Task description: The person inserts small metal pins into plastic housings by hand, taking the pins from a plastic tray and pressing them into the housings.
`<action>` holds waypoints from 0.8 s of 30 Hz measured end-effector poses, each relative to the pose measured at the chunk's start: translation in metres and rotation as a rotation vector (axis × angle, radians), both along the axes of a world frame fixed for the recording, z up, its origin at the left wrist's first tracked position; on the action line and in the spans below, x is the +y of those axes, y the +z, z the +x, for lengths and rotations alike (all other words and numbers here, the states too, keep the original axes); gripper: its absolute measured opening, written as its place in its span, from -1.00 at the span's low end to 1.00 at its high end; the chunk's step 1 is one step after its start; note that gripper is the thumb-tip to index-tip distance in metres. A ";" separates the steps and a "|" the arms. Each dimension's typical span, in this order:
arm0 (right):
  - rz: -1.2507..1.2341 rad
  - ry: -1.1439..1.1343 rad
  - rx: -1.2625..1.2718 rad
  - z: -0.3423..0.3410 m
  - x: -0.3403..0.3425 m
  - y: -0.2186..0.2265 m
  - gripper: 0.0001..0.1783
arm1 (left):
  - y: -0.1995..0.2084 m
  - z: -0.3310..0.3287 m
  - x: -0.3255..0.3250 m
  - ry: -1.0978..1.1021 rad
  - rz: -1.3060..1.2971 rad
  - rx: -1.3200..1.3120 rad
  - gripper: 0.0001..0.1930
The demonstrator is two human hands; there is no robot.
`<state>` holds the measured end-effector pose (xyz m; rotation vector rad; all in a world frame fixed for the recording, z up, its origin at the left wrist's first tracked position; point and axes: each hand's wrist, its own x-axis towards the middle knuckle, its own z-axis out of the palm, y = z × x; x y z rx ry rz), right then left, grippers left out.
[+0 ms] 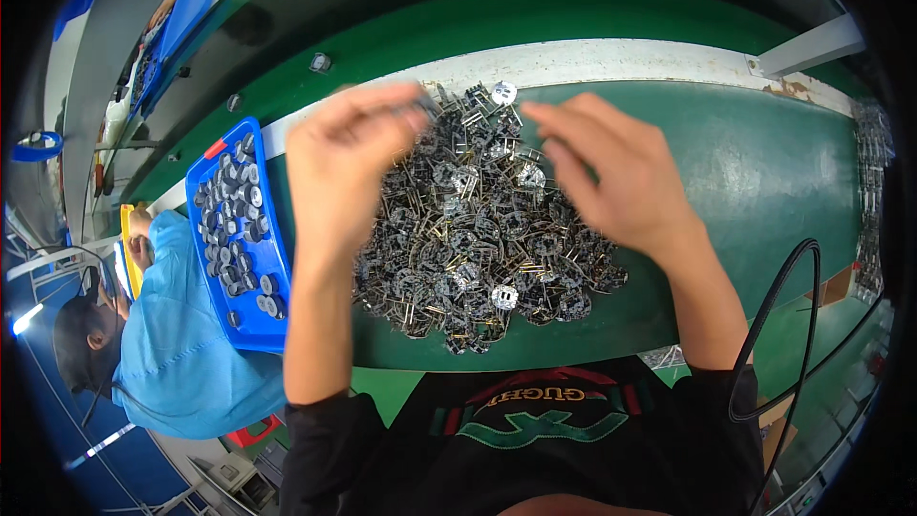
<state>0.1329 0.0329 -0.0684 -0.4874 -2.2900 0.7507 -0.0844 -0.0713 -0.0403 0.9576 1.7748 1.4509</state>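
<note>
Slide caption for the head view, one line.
Left hand and right hand at a heap of small pronged parts on a green table, beside a blue tray of grey round pieces.

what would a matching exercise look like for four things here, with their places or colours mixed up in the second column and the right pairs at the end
Things:
1. tray
2. heap of small metal parts
3. right hand
4. co-worker's shirt

Places or colours:
A. near the top right of the heap in the picture
B. light blue, at the far left
C. piled on the green table
D. deep blue, holding round grey caps

Right pairs: 1-D, 2-C, 3-A, 4-B
</note>
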 end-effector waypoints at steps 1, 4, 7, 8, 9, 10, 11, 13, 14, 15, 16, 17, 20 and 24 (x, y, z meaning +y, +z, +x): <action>0.008 -0.050 -0.032 0.006 0.013 -0.009 -0.68 | 0.002 -0.011 0.018 0.024 0.006 0.105 -0.77; -0.017 -0.086 -0.088 0.003 0.024 -0.024 -0.75 | -0.012 -0.070 0.065 0.048 0.010 0.271 -0.74; -0.037 -0.075 -0.129 -0.004 0.024 -0.031 -0.79 | -0.035 -0.111 0.114 0.081 -0.144 0.513 -0.71; 0.006 -0.068 -0.118 -0.006 0.023 -0.031 -0.78 | -0.045 -0.120 0.130 0.125 -0.195 0.622 -0.70; 0.048 -0.056 -0.102 -0.010 0.022 -0.031 -0.78 | -0.054 -0.131 0.140 0.123 -0.183 0.629 -0.70; 0.050 -0.057 -0.092 -0.016 0.021 -0.032 -0.75 | -0.062 -0.142 0.149 0.146 -0.259 0.693 -0.68; 0.058 -0.069 -0.088 -0.018 0.022 -0.033 -0.75 | -0.065 -0.143 0.156 0.164 -0.336 0.753 -0.65; 0.107 -0.058 -0.112 -0.022 0.024 -0.036 -0.71 | -0.063 -0.147 0.160 0.162 -0.349 0.749 -0.59; 0.103 -0.044 -0.122 -0.024 0.024 -0.039 -0.75 | -0.058 -0.149 0.158 0.164 -0.352 0.775 -0.56; 0.106 -0.039 -0.113 -0.024 0.026 -0.038 -0.75 | -0.052 -0.152 0.153 0.169 -0.357 0.801 -0.54; 0.093 -0.048 -0.131 -0.019 0.029 -0.040 -0.79 | -0.046 -0.149 0.150 0.164 -0.356 0.801 -0.54; 0.072 -0.055 -0.146 -0.016 0.030 -0.044 -0.84 | -0.037 -0.146 0.140 0.119 -0.367 0.809 -0.51; 0.077 -0.077 -0.121 -0.013 0.033 -0.040 -0.90 | -0.028 -0.151 0.108 -0.051 -0.440 0.852 -0.47; 0.067 -0.040 -0.041 -0.013 0.029 -0.028 -0.87 | -0.038 -0.158 0.085 -0.190 -0.468 0.895 -0.53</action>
